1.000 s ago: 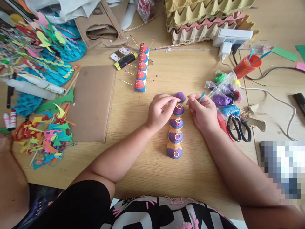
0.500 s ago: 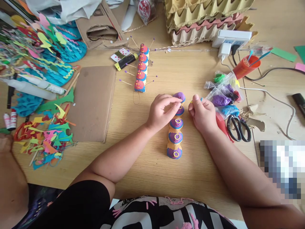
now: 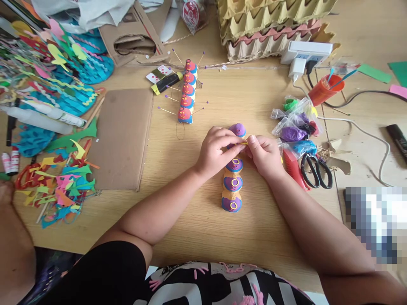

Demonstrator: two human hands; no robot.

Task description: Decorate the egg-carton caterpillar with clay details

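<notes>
A row of purple, blue and orange egg-carton bumps lies on the table, the lower ones carrying yellow rings. Above its upper part, my left hand and my right hand meet at the fingertips. Between them is a thin yellow strip, pinched by both hands. The second bump from the top is mostly hidden by my fingers; the top purple bump shows no ring. Farther back stands a finished-looking red and blue row with purple-tipped sticks on its sides.
Cardboard and paper scraps lie at left, beside a person's arm. At right are clay bags, black-handled scissors, an orange cup and a power strip. Egg trays are stacked behind.
My right hand has moved left to meet my left hand, and the yellow strip now spans their fingertips. The whole view has shifted slightly.
</notes>
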